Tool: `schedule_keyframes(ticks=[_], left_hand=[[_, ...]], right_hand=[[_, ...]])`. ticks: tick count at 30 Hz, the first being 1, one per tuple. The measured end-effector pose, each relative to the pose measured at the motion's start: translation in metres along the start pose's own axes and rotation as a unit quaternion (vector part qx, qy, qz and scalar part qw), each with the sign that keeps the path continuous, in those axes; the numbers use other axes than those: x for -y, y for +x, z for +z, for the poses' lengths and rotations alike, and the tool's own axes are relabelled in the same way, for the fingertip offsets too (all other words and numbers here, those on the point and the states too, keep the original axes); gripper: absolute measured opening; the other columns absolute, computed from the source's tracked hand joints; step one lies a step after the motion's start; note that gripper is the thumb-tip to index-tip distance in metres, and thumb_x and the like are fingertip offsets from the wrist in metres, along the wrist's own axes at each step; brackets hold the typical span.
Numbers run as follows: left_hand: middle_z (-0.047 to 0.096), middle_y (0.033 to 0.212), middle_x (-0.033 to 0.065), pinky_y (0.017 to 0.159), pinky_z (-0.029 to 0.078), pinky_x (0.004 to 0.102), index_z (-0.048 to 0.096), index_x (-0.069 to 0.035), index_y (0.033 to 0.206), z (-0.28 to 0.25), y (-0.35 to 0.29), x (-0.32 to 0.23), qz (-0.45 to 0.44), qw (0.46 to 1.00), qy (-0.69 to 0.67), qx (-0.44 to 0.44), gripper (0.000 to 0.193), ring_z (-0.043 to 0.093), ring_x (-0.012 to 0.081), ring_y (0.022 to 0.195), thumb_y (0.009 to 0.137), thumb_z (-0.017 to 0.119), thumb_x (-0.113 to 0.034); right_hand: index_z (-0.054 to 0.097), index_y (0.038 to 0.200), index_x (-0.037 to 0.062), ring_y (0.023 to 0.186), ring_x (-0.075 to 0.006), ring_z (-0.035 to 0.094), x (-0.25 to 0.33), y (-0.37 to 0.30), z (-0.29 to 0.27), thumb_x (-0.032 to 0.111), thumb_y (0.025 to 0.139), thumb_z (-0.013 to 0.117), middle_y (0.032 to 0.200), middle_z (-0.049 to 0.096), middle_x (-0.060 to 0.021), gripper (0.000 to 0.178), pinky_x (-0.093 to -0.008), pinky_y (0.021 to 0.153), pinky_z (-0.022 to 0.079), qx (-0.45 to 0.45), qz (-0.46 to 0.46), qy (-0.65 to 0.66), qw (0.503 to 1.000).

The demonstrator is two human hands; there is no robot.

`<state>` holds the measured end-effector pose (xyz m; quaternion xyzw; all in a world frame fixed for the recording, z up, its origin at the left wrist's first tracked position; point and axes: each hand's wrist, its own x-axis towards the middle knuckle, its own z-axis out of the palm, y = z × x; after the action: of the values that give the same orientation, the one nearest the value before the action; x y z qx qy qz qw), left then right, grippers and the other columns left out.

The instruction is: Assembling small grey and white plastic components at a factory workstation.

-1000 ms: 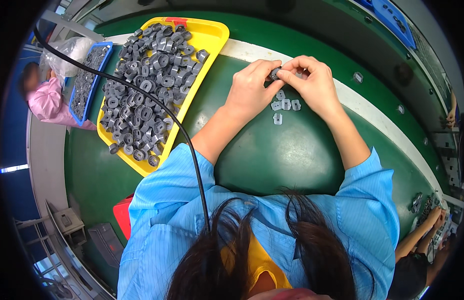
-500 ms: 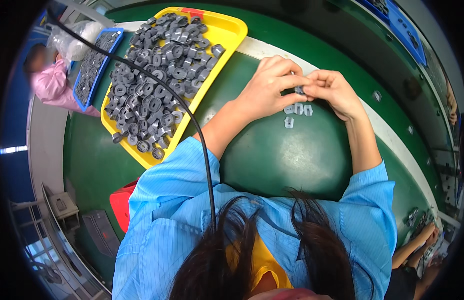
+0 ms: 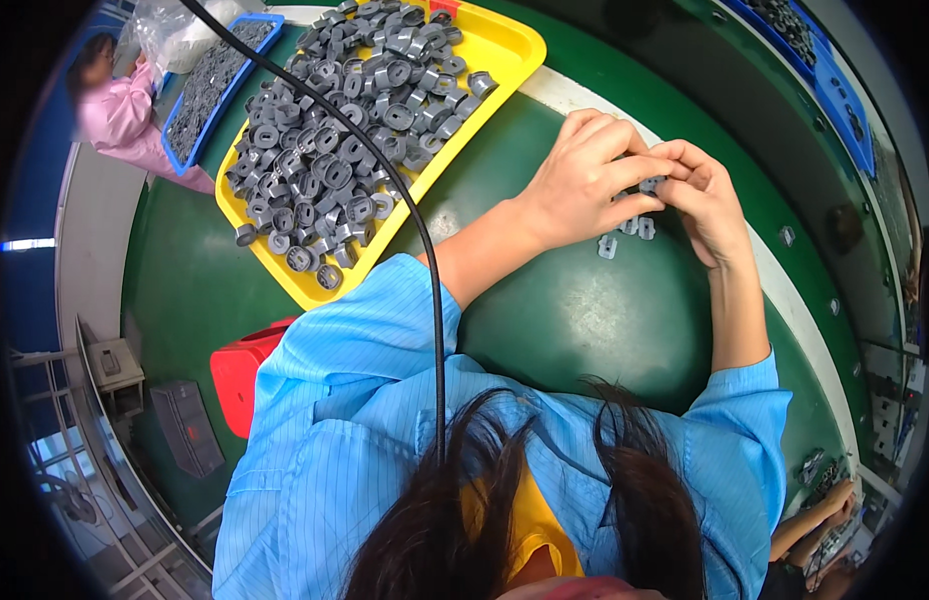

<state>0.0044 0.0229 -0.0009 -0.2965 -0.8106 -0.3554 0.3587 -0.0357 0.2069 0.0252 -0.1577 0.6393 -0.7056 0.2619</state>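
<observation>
My left hand (image 3: 593, 178) and my right hand (image 3: 703, 198) meet over the green table, right of the yellow tray. Between their fingertips they pinch a small grey plastic part (image 3: 652, 185), which the fingers partly cover. Both hands are closed on it. Just below them, several small light-grey notched pieces (image 3: 608, 246) lie on the table; the left hand hides some of these. A pile of round grey plastic caps (image 3: 335, 170) fills much of the yellow tray (image 3: 505, 50), close to my left forearm.
A black cable (image 3: 410, 195) hangs across the view over the tray. Left of it are a blue tray (image 3: 182, 150) of small grey parts and a person in pink (image 3: 125, 110). A red stool (image 3: 237, 385) stands beside my left sleeve. Another person's arms (image 3: 815, 520) show at lower right.
The view has shifted, so tray, table and hands all sit differently in the picture. Both hands stay together on the small grey part, with their fingers slightly changed in pose.
</observation>
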Motion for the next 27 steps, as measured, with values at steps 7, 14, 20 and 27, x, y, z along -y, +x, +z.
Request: schedule_keyframes(ticks=[7,14,20,27], left_hand=[[0.062,0.1,0.0066,0.088,0.044,0.0397,0.064,-0.01,0.114,-0.007,0.005,0.004,0.001,0.996,-0.036,0.082,0.042,0.059,0.026,0.097,0.074,0.077,-0.016],[0.066,0.112,0.0141,0.094,0.049,0.0409,0.065,-0.004,0.116,-0.11,0.013,0.07,-0.167,0.88,0.401,0.19,0.043,0.06,0.0331,0.107,0.074,0.056,0.003],[0.062,0.125,0.0067,0.109,0.032,0.0456,0.065,-0.023,0.122,-0.148,0.005,0.076,-0.228,0.823,0.412,0.318,0.04,0.051,0.0264,0.125,0.082,0.071,-0.022],[0.065,0.11,0.0105,0.09,0.05,0.0399,0.067,-0.009,0.112,-0.107,0.019,0.065,-0.181,0.945,0.25,0.104,0.036,0.064,0.0277,0.101,0.078,0.074,-0.016]], right_hand=[[0.058,0.099,0.0036,0.081,-0.0088,0.057,-0.018,0.008,-0.02,0.004,0.076,0.062,0.088,0.061,-0.0021,0.023,-0.022,0.073,0.046,0.024,0.039,0.114,0.992],[0.061,0.109,0.0024,0.087,-0.013,0.059,-0.035,0.028,-0.086,0.012,0.08,0.066,0.091,0.063,-0.0041,0.03,-0.0269,0.079,0.047,-0.299,-0.064,-0.291,0.906],[0.063,0.114,0.0061,0.097,-0.0219,0.062,-0.029,0.022,-0.079,0.012,0.077,0.066,0.106,0.065,-0.0106,0.038,-0.0331,0.084,0.05,-0.329,-0.215,-0.473,0.789],[0.067,0.095,-0.0014,0.069,-0.0119,0.059,0.009,-0.009,-0.019,0.01,0.079,0.068,0.073,0.063,-0.0053,0.019,-0.0278,0.065,0.048,0.007,-0.04,-0.385,0.922]])
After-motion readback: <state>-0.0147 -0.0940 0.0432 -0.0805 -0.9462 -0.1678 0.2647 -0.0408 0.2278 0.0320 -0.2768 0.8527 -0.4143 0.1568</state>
